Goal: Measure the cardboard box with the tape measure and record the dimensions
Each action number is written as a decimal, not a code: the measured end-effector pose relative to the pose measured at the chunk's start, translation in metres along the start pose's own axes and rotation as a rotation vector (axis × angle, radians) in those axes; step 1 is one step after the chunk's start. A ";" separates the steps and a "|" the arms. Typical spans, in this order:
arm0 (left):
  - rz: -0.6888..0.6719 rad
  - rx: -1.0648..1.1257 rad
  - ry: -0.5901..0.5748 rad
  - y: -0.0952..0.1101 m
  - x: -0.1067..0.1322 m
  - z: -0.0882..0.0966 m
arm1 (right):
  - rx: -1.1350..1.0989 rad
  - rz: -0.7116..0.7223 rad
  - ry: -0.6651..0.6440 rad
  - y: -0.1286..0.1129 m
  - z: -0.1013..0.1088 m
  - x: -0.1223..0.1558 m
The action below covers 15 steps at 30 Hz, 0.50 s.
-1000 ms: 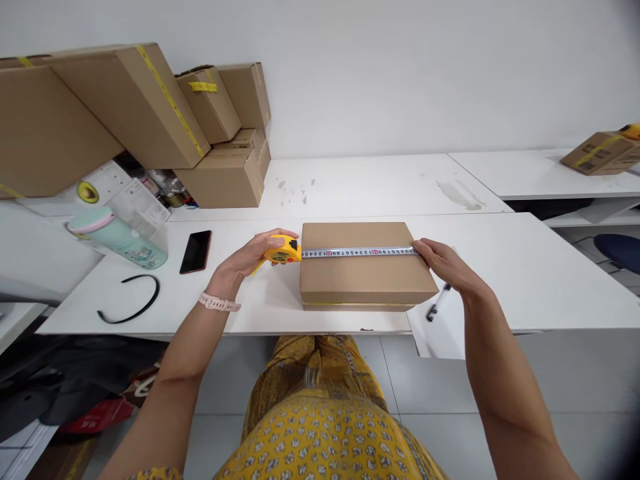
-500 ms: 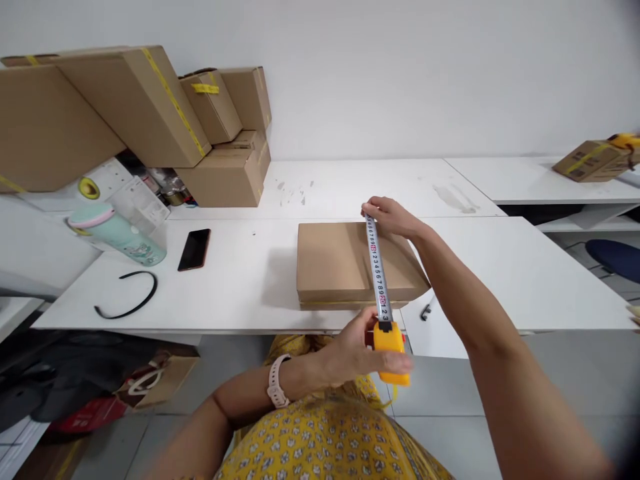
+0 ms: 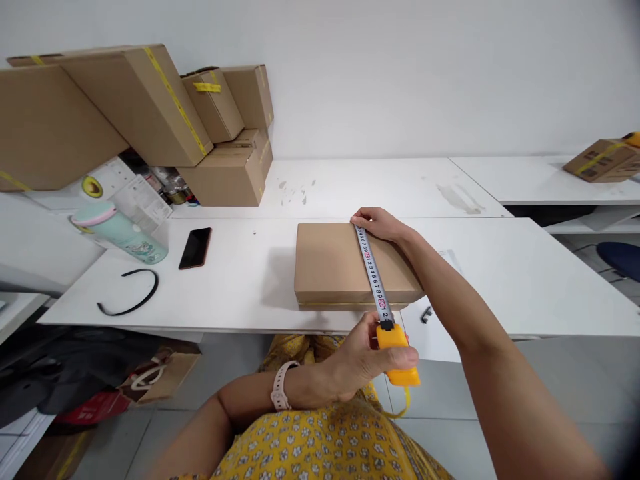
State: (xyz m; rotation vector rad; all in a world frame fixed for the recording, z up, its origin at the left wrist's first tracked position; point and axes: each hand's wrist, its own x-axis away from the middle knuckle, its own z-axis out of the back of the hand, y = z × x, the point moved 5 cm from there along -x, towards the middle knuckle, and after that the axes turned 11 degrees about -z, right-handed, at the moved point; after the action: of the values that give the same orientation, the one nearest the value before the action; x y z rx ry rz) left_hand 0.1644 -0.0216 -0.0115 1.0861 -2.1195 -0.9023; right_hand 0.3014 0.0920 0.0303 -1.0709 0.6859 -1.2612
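Observation:
A closed brown cardboard box [image 3: 330, 260] lies flat on the white table in front of me. My left hand [image 3: 367, 350] is wrapped round the yellow case of a tape measure [image 3: 395, 339], just off the box's near edge. The silver blade with its printed numbers runs slantwise over the lid to the far edge. There my right hand [image 3: 379, 223] pinches the blade's end, its fingers at the box's back edge. The blade's very tip is hidden under the fingers. A yellow wrist strap dangles from the case.
Cardboard boxes [image 3: 220, 177] are stacked at the back left. A phone [image 3: 195, 248], a mint bottle [image 3: 123, 230] and a black headband [image 3: 133, 303] lie on the left of the table. A small dark object [image 3: 427, 315] rests right of the box. Another taped box [image 3: 597, 160] stands far right.
My right hand has moved left and slightly nearer along the back edge with the blade's end. The blade now slants more across the lid, and the case has shifted a little right.

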 end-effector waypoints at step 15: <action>-0.013 0.013 -0.048 -0.002 -0.001 0.002 | -0.047 0.057 0.037 -0.034 -0.009 0.020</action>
State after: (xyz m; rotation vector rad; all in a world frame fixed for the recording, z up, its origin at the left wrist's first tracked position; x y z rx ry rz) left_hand 0.1646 -0.0209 -0.0149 1.0969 -2.1624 -0.9302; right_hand 0.2838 0.0719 0.0603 -1.0614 0.7724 -1.2235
